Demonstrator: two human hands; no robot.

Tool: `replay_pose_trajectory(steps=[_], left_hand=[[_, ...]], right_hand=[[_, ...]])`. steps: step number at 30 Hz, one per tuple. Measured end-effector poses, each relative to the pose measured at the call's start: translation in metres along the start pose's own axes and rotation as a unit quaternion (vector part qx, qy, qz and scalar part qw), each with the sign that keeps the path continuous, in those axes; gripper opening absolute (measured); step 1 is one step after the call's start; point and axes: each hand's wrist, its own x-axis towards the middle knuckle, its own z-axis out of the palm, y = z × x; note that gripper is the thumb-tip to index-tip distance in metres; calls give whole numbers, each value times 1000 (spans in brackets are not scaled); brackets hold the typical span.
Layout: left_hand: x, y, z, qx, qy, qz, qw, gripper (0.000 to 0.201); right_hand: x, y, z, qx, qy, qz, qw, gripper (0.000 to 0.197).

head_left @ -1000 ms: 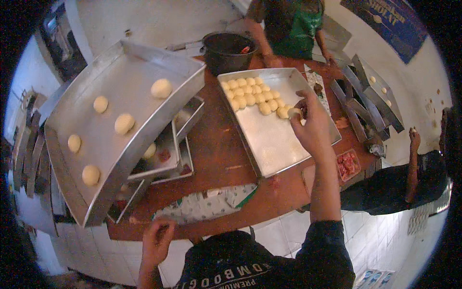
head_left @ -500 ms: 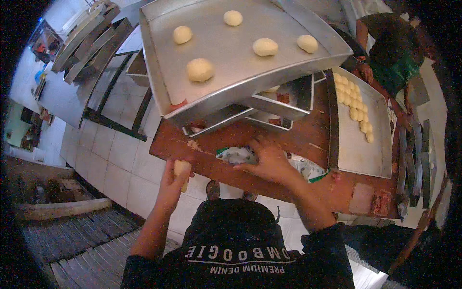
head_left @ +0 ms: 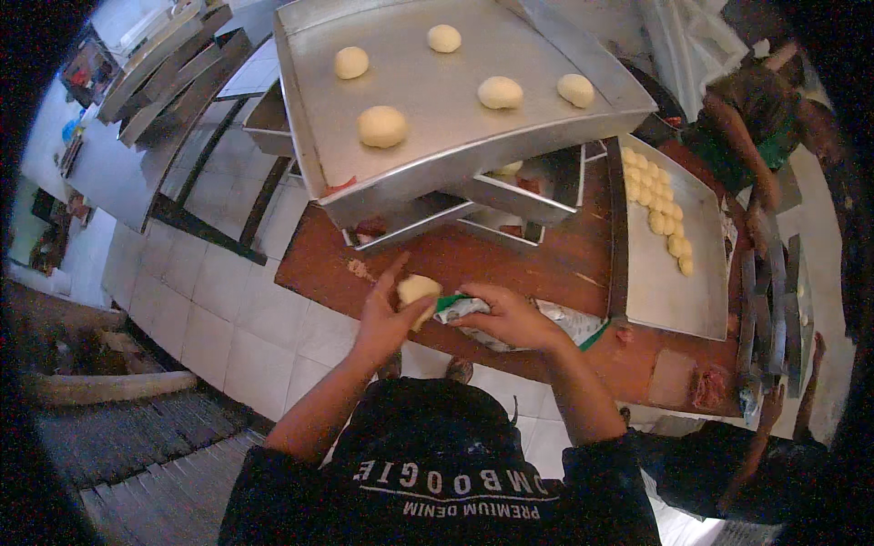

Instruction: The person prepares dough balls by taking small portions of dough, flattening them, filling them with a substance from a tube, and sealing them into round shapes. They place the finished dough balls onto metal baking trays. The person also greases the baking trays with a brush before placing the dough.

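A pale piece of dough (head_left: 419,291) rests in my left hand (head_left: 382,317), its fingers curled round it. Close against the dough is the green-edged end of a white plastic bag (head_left: 462,310), gripped by my right hand (head_left: 512,318). Both hands are over the front edge of the brown table (head_left: 437,273). More white and green plastic (head_left: 574,326) shows on the table past my right hand; I cannot tell whether it is the same bag. What the bag contains is hidden.
A large metal tray (head_left: 401,173) with several dough balls (head_left: 382,126) sits on stacked smaller tins (head_left: 523,196). To the right is another tray (head_left: 669,291) with rows of dough balls. Beyond it, a co-worker's arm (head_left: 751,159) shows. A pinkish tub (head_left: 710,387) stands at the table's right end.
My left hand has moved right and up with the dough, meeting the bag. My right hand has turned the bag's end toward it. Co-workers' arms at the right have shifted.
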Motion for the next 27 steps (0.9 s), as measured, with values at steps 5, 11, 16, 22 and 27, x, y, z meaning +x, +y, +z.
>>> replay_pose_trajectory(steps=[5, 11, 16, 22, 27], left_hand=[[-2, -11, -7, -227, -71, -181, 954, 33], [-5, -18, -19, -252, -37, -116, 960, 30], [-11, -28, -16, -243, -52, -100, 963, 35], [-15, -29, -16, -242, -44, -89, 965, 42], [-23, -8, -52, -384, 28, -106, 917, 50]], right_hand=[[5, -8, 9, -64, 94, 19, 993, 42], [18, -10, 23, -271, 108, 37, 956, 36], [20, -12, 29, -315, 135, 32, 939, 41], [23, -16, 33, -372, 136, 54, 917, 33], [26, -18, 33, -444, 115, 52, 887, 48]])
